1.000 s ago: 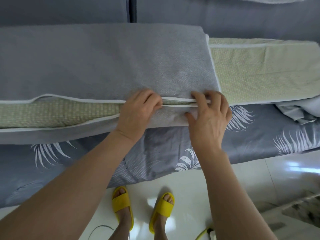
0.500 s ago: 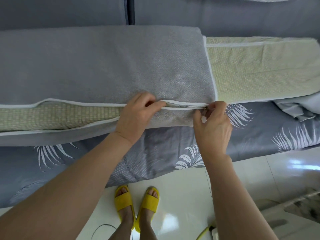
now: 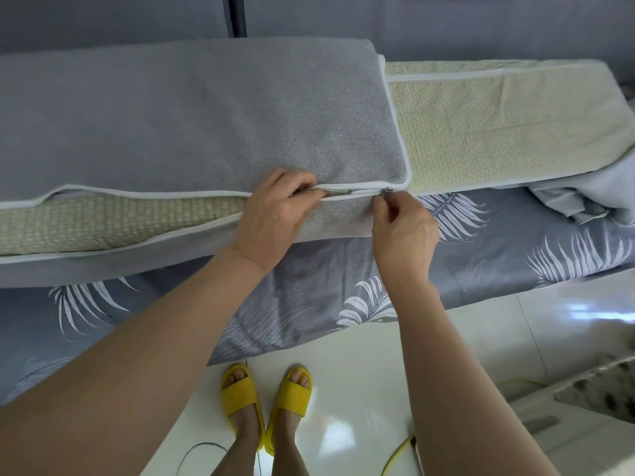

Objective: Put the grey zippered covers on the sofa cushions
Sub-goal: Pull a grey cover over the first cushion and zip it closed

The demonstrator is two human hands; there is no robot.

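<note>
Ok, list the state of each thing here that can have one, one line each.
grey cover: on the left cushion, zip open along most of the front
left cushion: green side showing through the gap
zipper pull: at the cover's right corner
right hand: pinches the zipper pull
left hand: grips the cover's zip edges
right cushion: bare, uncovered
loose grey fabric: crumpled at far right

a home, prob. the living rm; grey upholstered sofa back [image 3: 103, 18] across the top; leaf-print sheet [image 3: 515, 242] draped over the seat w/ a loose sofa cushion [image 3: 498, 132] on it; glossy white tile floor [image 3: 360, 389]; yellow house slippers [image 3: 240, 396] on bare feet; yellow cable [image 3: 398, 455] on the tiles; marble-look tabletop corner [image 3: 598, 389] at right
</note>
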